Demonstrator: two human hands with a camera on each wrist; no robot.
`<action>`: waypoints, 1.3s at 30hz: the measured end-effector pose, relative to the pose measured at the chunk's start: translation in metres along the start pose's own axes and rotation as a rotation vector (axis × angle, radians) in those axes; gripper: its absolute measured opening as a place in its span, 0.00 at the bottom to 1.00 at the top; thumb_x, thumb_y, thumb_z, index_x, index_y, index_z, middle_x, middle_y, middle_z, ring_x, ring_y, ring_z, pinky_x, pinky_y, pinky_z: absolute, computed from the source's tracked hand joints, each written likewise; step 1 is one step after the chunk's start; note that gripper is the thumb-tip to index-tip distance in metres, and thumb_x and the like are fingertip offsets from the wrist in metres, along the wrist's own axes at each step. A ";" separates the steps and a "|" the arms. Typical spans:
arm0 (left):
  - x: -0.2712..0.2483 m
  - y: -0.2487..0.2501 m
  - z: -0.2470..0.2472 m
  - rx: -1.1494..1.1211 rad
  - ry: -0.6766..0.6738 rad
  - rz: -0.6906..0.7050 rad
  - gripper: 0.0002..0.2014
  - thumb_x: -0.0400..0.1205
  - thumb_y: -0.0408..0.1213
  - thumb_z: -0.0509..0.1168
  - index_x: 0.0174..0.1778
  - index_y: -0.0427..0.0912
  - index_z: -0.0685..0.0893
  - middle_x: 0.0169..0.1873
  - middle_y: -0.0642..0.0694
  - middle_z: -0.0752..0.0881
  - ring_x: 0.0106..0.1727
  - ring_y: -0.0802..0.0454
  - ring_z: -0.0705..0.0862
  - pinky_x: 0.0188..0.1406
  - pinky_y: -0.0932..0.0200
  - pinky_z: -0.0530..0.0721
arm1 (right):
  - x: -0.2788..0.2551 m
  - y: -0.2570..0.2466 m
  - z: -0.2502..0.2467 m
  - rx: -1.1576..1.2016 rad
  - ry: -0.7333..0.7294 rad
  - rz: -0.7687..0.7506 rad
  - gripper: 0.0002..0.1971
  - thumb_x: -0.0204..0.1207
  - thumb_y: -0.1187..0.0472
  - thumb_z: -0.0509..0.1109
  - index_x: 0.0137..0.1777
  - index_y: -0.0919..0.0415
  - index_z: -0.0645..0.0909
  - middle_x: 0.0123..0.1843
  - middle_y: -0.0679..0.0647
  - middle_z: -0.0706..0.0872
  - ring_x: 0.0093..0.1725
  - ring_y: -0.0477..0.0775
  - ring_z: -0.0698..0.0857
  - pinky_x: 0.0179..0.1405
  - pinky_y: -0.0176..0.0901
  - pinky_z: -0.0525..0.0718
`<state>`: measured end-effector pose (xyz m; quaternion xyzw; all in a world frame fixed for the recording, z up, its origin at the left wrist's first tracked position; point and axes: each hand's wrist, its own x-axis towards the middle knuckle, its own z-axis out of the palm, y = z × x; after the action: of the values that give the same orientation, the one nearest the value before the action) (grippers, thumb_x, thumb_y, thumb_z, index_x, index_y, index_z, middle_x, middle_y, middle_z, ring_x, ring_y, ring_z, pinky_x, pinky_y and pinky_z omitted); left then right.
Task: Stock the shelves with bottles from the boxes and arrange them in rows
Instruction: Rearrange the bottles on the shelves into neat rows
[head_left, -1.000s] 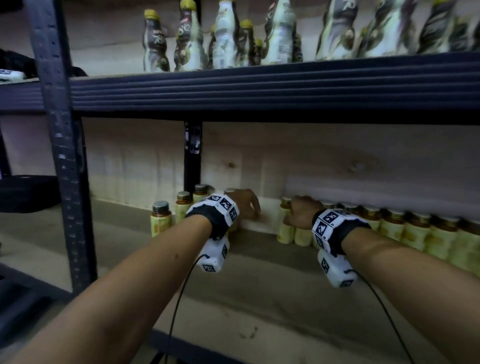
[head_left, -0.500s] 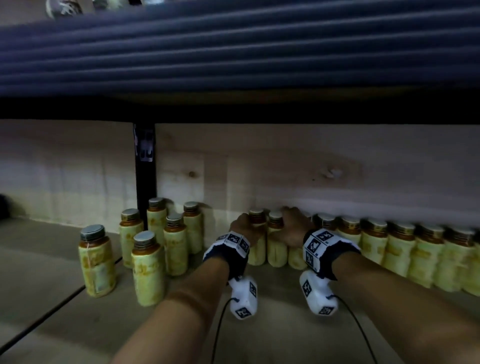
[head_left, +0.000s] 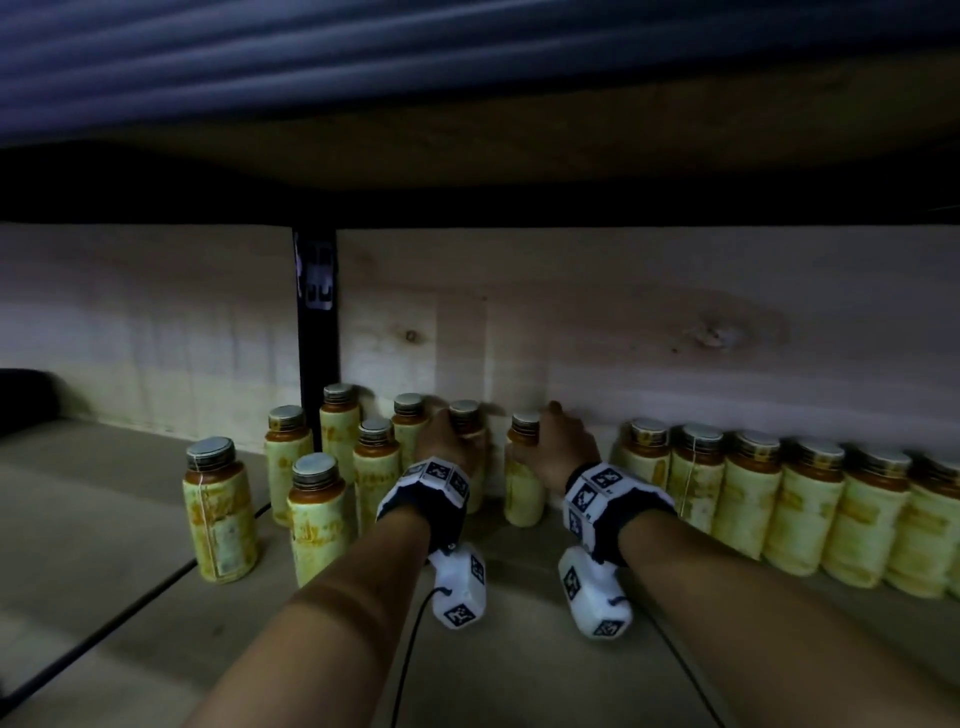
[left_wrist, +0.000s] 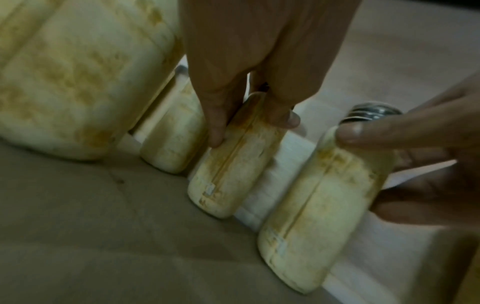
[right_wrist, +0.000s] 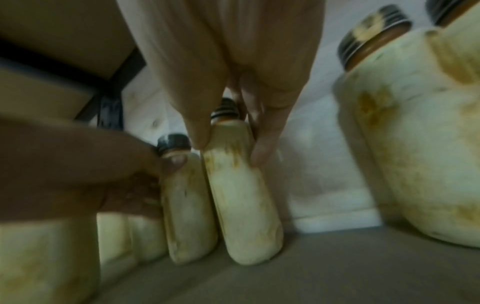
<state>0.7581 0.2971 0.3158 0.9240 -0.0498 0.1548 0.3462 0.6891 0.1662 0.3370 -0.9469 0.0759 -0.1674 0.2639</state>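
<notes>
Two yellow-labelled bottles with metal caps stand upright side by side on the wooden shelf board (head_left: 519, 665), close to the back wall. My left hand (head_left: 449, 441) grips the left bottle (head_left: 475, 467) round its shoulder; in the left wrist view that hand (left_wrist: 252, 131) pinches the same bottle (left_wrist: 228, 174) between thumb and fingers. My right hand (head_left: 558, 449) grips the right bottle (head_left: 522, 488), and the right wrist view shows this hand (right_wrist: 230, 150) curled round the bottle's (right_wrist: 241, 205) top.
A row of matching bottles (head_left: 779, 499) runs along the back wall to the right. A loose cluster of bottles (head_left: 311, 478) stands to the left, near a black upright post (head_left: 317, 338). The upper shelf (head_left: 467, 104) hangs low overhead.
My left hand has come right from the loose cluster with a bottle, and both hands now meet at the back wall. The view has dropped lower, under the upper shelf.
</notes>
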 end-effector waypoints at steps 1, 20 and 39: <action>-0.001 0.000 0.001 -0.027 0.015 0.003 0.13 0.81 0.41 0.62 0.59 0.43 0.81 0.59 0.38 0.84 0.58 0.38 0.84 0.54 0.52 0.78 | 0.000 -0.003 0.005 -0.031 0.015 0.001 0.28 0.78 0.50 0.72 0.72 0.62 0.68 0.69 0.64 0.79 0.66 0.67 0.81 0.64 0.57 0.81; -0.016 0.008 -0.005 -0.043 -0.092 -0.047 0.20 0.83 0.38 0.64 0.69 0.34 0.78 0.65 0.35 0.81 0.66 0.38 0.81 0.63 0.50 0.79 | -0.011 0.010 -0.021 -0.002 0.046 0.068 0.42 0.72 0.43 0.75 0.78 0.60 0.60 0.69 0.64 0.78 0.65 0.67 0.81 0.60 0.55 0.83; -0.063 0.119 0.059 -0.266 -0.515 0.097 0.44 0.76 0.49 0.72 0.84 0.48 0.55 0.78 0.40 0.69 0.72 0.35 0.75 0.65 0.43 0.81 | -0.075 0.120 -0.114 -0.275 -0.037 -0.143 0.30 0.71 0.57 0.76 0.74 0.53 0.72 0.61 0.57 0.70 0.64 0.62 0.73 0.66 0.48 0.75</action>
<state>0.6898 0.1674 0.3276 0.8759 -0.2001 -0.0762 0.4324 0.5719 0.0280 0.3454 -0.9800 0.0254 -0.1562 0.1206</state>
